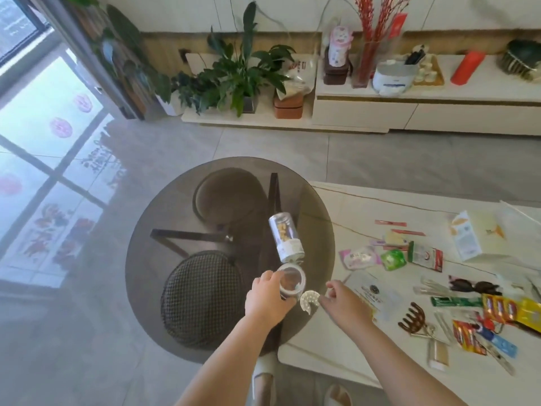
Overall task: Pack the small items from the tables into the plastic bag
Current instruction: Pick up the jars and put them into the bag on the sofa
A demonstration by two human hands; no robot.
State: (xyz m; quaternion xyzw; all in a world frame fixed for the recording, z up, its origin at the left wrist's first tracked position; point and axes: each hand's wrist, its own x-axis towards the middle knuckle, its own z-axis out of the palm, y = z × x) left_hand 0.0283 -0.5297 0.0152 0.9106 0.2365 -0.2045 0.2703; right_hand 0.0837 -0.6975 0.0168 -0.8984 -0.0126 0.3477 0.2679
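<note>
Two clear jars on the round smoked-glass worktop point(164, 230), near its right edge. Upright one point(291, 281) held in the left grip point(268, 297), fingers curled round its side, mouth facing up, a white label band low on the wall. Second jar point(286, 237) lying on its side just beyond, long axis running from the far side toward the near side, white-labelled end nearest the upright jar, yellowish contents showing through the clear far half. Small round white perforated disc point(309, 300) pinched at its right edge in the right grip point(342, 300), tilted, hovering just right of the held jar over the seam between the glass worktop and the white rectangular worktop point(336, 347). Scattered across the white worktop toward its right side: a pink sachet point(359, 257), a green packet point(393, 259), a brown hair claw point(411, 317), dark sunglasses point(474, 286), red-and-yellow sachet strips point(509, 310), a white carton point(474, 238) near the far right corner.
</note>
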